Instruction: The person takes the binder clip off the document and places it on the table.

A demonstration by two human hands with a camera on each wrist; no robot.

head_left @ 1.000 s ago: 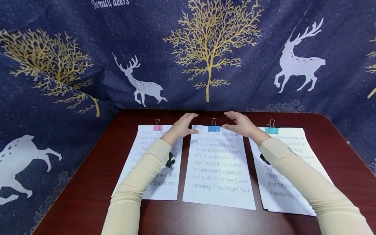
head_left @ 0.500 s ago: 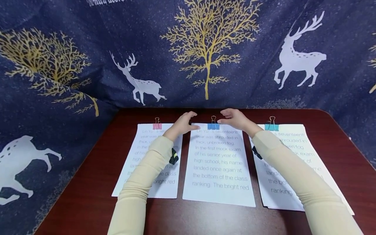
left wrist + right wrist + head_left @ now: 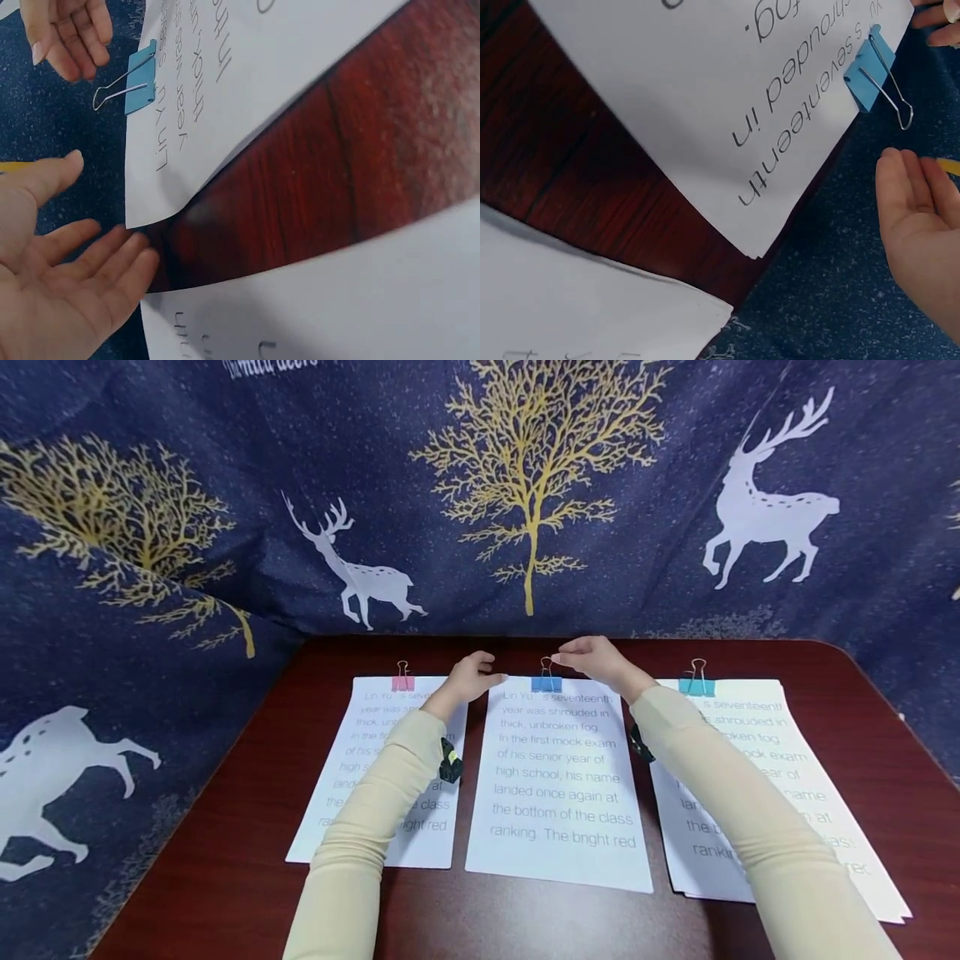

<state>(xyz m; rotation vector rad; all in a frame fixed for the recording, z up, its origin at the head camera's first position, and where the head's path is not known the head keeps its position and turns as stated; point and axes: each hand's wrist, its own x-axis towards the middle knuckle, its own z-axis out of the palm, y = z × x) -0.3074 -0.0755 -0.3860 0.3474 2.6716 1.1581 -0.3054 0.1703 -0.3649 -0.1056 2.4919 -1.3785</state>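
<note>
And there it sits, the blue metal binder clip, biting the far edge of the middle white printed sheets, which likely keeps the pages together. Its silver wire handle juts past that edge, so it seems easy to reach. To the clip's left, the bare left hand hovers by the sheets' corner, thumb and fingers wide apart, gripping nothing. On the clip's right, the bare right hand comes closer, fingers extended just beside the handle; a gap shows in the right wrist view, so nothing's held, though the thumb is hidden there and I can't tell its spread. Flanking the blue clip, well apart, a pink binder clip left and a teal binder clip right each seem to bind their own sheets.
</note>
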